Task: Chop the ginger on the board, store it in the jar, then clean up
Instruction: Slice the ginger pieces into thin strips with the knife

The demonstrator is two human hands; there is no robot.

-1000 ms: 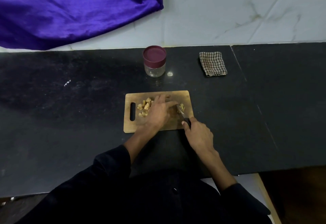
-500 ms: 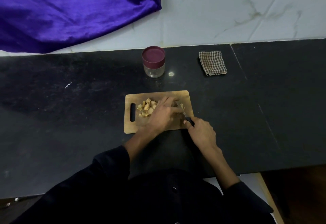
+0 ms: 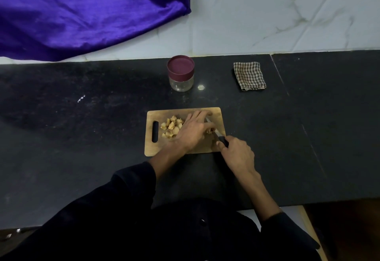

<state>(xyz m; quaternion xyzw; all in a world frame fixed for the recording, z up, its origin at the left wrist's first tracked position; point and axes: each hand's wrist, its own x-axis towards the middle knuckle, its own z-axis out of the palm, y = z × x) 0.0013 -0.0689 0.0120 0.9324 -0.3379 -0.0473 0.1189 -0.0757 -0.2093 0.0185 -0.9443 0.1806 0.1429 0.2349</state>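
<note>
Knife (image 3: 213,129) drawn back toward me, right hand (image 3: 236,155) gripping its handle, left hand (image 3: 193,132) pinning the ginger piece (image 3: 209,131) on the board (image 3: 217,114), mid-chop; next, press down clear of my fingertips.

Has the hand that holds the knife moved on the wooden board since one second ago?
Yes. The right hand with the black-handled knife has slid back toward the near right corner of the wooden cutting board.

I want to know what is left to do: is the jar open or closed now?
Closed. The jar stands upright behind the cutting board, and its maroon lid sits on top.
</note>
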